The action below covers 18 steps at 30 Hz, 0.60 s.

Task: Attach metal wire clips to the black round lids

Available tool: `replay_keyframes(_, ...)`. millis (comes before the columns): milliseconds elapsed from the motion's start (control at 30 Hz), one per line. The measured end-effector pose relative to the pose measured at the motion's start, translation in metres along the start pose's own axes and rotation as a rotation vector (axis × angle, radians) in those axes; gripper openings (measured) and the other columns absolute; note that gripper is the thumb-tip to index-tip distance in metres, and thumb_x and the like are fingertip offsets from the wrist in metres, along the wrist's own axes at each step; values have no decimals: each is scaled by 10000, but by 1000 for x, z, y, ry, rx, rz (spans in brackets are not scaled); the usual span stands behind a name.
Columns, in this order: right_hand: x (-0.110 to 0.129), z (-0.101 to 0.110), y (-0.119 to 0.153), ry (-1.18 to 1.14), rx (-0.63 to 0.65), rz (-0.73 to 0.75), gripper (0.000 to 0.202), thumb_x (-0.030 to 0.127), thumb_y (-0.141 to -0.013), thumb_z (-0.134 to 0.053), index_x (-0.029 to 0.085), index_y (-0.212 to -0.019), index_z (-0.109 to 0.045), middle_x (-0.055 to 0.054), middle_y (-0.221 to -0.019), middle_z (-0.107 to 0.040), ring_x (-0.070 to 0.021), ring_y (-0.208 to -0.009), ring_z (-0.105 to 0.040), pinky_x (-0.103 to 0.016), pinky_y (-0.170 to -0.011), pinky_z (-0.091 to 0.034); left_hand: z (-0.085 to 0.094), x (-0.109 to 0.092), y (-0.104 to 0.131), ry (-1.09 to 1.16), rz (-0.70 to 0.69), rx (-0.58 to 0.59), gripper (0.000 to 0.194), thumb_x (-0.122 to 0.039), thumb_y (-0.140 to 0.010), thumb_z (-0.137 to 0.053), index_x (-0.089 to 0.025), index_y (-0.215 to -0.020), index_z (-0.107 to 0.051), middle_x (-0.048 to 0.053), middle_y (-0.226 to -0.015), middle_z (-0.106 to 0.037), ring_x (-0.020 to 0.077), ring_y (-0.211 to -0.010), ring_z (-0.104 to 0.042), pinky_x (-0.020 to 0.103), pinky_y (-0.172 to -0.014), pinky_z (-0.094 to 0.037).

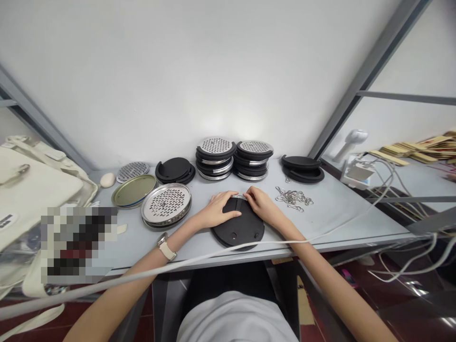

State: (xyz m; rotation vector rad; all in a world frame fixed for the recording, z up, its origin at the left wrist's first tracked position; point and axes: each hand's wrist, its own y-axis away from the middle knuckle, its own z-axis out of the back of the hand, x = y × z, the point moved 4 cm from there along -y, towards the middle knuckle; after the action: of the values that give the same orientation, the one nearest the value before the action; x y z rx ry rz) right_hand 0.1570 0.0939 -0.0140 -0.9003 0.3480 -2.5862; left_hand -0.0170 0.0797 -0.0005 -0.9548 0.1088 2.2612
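A black round plate (239, 228) lies on the table before me, with a small hole and a knob near its front edge. My left hand (221, 210) grips its far left side, thumb flat on top and fingers over the rim. At the plate's far edge, the fingers of my right hand (258, 204) are pinched together. A thin shiny wire piece (240, 194) shows between my fingertips; its exact shape is too small to tell. To the right lies a loose pile of metal wire hooks (294, 197).
Stacks of black rings with perforated metal discs (215, 146) stand by the wall. Left are a perforated metal dish (166, 203), a gold lid (133, 190) and black plates (174, 169). More black plates (302, 164) sit at right. A white cable (213, 250) crosses in front.
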Motion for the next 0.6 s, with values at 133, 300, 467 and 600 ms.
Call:
replay_keyframes(133,-4,0,0,7,-23,-38,158,274,-936,-370,212,-806,-435,-69,-771,-598,-201,-721,-559,-301,-675,-416,-1,0,0,-11,-2,4,537,-490,-854,-564,-285,-1327,-411,69,-1365,-483,273,-1272,-414,455,-1080,-290)
replay_keyframes(300,-3,1,0,-7,-29,-55,166,287,-934,-374,209,-810,-454,-62,-749,-605,-199,-711,-565,-297,-665,-414,-1,1,0,-17,4,5,527,-491,-858,-558,-291,-1323,-411,64,-1359,-486,268,-1270,-415,452,-1081,-286)
replay_keyframes(467,2,3,0,-33,6,-13,171,297,-925,-402,209,-794,-467,-51,-757,-603,-186,-701,-554,-287,-656,-412,-1,0,0,-10,-3,3,521,-482,-858,-563,-291,-1319,-412,65,-1379,-470,269,-1280,-406,447,-1086,-278)
replay_keyframes(600,6,5,0,-22,18,20,174,278,-923,-418,211,-771,-469,-44,-756,-591,-182,-713,-548,-286,-669,-416,0,-1,0,-11,-8,1,527,-485,-860,-558,-298,-1326,-396,63,-1396,-454,271,-1285,-402,451,-1077,-287)
